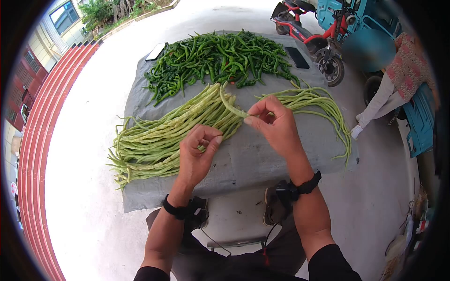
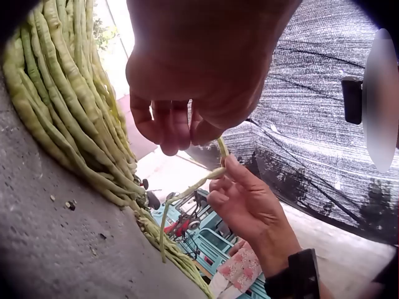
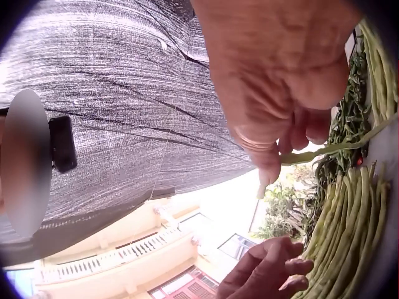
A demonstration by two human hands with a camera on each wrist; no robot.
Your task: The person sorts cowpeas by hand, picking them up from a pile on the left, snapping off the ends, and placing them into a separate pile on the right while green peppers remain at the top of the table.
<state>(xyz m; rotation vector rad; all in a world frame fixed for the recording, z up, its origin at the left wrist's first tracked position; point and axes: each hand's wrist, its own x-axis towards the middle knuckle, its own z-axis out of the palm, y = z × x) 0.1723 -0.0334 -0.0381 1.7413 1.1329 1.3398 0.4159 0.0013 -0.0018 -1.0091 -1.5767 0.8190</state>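
Observation:
My right hand (image 1: 276, 125) pinches a long bean (image 1: 233, 109) between thumb and fingers, above the grey sheet. In the left wrist view the bean (image 2: 193, 189) hangs bent from those fingertips, with a short end poking out past them. To its left, my left hand (image 1: 197, 152) hovers over the near right edge of a big bundle of long beans (image 1: 164, 126). Its fingers are bent, with thumb and forefinger tips close together; I cannot tell whether something small sits between them. A smaller bunch of long beans (image 1: 318, 100) lies to the right of my right hand.
A heap of green peppers (image 1: 220, 58) covers the back of the grey sheet (image 1: 290, 159). Phones lie at its left (image 1: 156, 51) and right (image 1: 297, 57). Beyond are a red scooter (image 1: 309, 35), a blue vehicle (image 1: 419, 122) and another person (image 1: 408, 70). Red steps (image 1: 56, 122) run along the left.

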